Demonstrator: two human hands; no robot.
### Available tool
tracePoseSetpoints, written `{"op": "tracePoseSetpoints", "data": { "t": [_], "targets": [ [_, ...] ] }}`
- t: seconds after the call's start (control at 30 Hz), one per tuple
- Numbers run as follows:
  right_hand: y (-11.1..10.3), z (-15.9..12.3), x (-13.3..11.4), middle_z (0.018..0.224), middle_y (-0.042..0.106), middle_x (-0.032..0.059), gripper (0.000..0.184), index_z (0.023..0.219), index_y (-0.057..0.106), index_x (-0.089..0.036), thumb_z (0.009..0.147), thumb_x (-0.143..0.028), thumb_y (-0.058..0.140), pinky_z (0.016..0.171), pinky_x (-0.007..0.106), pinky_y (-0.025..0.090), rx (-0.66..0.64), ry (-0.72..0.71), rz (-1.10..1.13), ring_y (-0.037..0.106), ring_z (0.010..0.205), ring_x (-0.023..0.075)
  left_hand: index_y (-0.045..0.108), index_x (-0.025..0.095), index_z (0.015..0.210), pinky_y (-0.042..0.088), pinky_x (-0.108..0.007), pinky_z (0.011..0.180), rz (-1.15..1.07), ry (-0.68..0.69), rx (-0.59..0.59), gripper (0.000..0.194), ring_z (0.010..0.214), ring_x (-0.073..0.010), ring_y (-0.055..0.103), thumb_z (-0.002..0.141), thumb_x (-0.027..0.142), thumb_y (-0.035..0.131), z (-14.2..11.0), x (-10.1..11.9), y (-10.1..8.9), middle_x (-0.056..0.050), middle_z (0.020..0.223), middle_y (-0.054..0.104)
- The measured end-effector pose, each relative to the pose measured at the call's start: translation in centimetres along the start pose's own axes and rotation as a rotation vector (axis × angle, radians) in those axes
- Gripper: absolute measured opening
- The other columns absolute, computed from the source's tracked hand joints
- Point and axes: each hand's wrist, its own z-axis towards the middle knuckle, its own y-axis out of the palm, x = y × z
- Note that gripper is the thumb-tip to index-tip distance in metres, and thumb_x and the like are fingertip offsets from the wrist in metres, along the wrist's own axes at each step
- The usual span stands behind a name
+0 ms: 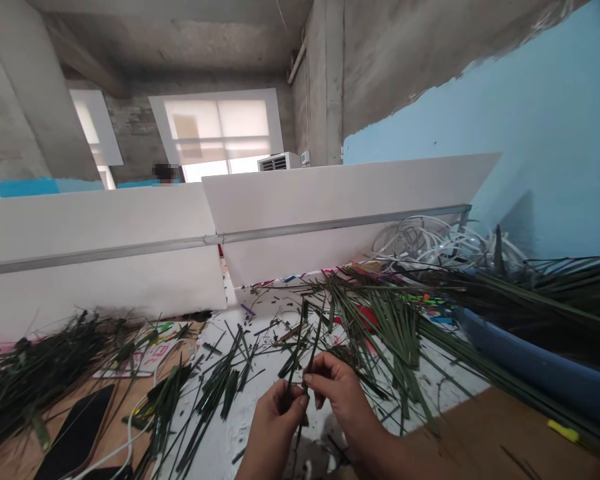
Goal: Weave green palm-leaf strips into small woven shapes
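Close together over the white tabletop, both my hands pinch narrow dark green leaf strips (297, 353). My left hand (279, 417) is closed around the strips, thumb against the curled fingers. Just right of it and slightly higher, my right hand (336, 387) presses the strips between thumb and forefinger. The strips cross near my fingertips, and their tips point up and away from me; one end hangs below my left hand. How they are joined between the fingers is hidden. Cut green leaf pieces (230, 380) lie left of my hands, and a fan of long leaves (395, 327) lies right.
A blue basin (530, 353) heaped with long dark leaves stands at the right. White cable coils (420, 243) lie behind it. White partition panels (340, 193) border the table's back. On the left are a leaf pile (45, 367), a phone (77, 433) and a white cord (130, 437).
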Motion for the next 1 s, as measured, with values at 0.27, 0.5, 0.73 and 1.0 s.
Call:
{"op": "tracePoseSetpoints", "data": {
  "t": [0.27, 0.5, 0.73, 1.0],
  "targets": [
    [-1.5, 1.5, -0.6, 0.057, 0.053, -0.0053, 0.029, 0.064, 0.057, -0.021, 0.059, -0.04, 0.079, 0.043, 0.023, 0.039, 0.126, -0.068, -0.061, 0.043, 0.047, 0.0102, 0.058, 0.019, 0.062, 0.042, -0.027, 0.053, 0.054, -0.022, -0.045, 0.025, 0.054, -0.0149, 0.052, 0.061, 0.034, 0.078, -0.2, -0.7, 0.6, 0.002, 0.06, 0.056],
    [-3.3, 3.0, -1.4, 0.057, 0.053, -0.0065, 0.031, 0.069, 0.058, -0.02, 0.058, -0.039, 0.08, 0.043, 0.023, 0.039, 0.219, -0.104, -0.032, 0.044, 0.045, 0.0097, 0.057, 0.019, 0.065, 0.041, -0.026, 0.055, 0.096, -0.041, -0.131, 0.021, 0.055, -0.0142, 0.053, 0.066, 0.03, 0.074, -0.7, -1.6, 0.7, 0.002, 0.062, 0.057],
    [-4.9, 4.2, -2.7, 0.059, 0.055, -0.0061, 0.027, 0.07, 0.058, -0.02, 0.059, -0.035, 0.077, 0.043, 0.022, 0.031, 0.337, -0.157, -0.009, 0.043, 0.045, 0.0087, 0.056, 0.02, 0.062, 0.037, -0.026, 0.052, 0.131, -0.026, -0.11, 0.02, 0.054, -0.0131, 0.047, 0.064, 0.029, 0.073, -1.1, -2.1, 1.2, 0.003, 0.059, 0.054],
    [-5.0, 3.8, -2.9, 0.074, 0.066, -0.0036, 0.035, 0.085, 0.06, -0.021, 0.069, -0.049, 0.074, 0.052, 0.022, 0.038, 0.309, -0.073, 0.028, 0.049, 0.052, 0.0088, 0.058, 0.019, 0.062, 0.04, -0.027, 0.054, 0.147, -0.038, -0.064, 0.021, 0.053, -0.0138, 0.05, 0.064, 0.033, 0.074, -0.5, -2.6, 0.2, 0.003, 0.058, 0.055]
  ]
}}
